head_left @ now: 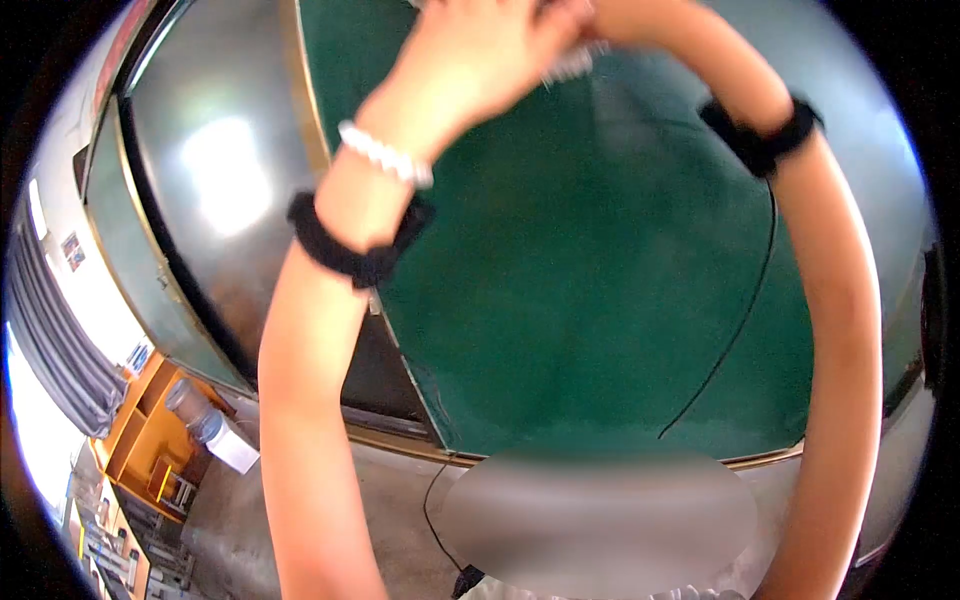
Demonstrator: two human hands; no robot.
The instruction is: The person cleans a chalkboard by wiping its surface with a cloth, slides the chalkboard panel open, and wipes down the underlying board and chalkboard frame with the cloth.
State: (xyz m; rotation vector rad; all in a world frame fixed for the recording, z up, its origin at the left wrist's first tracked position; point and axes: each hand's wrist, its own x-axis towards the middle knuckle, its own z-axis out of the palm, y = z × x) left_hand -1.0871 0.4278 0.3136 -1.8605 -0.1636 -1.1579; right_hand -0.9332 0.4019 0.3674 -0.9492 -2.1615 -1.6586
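Note:
Both my arms are raised toward the top edge of the head view, in front of a green chalkboard (600, 300). My left hand (480, 50) has its back toward me; its fingertips are cut off by the frame edge. A beaded bracelet (385, 155) and a black band (350, 245) circle the left wrist. My right hand (575, 20) meets the left one at the top and is mostly cut off and blurred. Something pale and shiny (575, 65) shows beneath where they meet. Another black band (765, 135) is round the right wrist.
A glossy dark panel (205, 170) stands left of the chalkboard. At the lower left are a grey curtain (60, 330), a wooden cabinet (150, 430), a water dispenser (210, 425) and desks (110, 545). A black cable (735, 350) hangs across the board. A blurred oval covers the lower middle.

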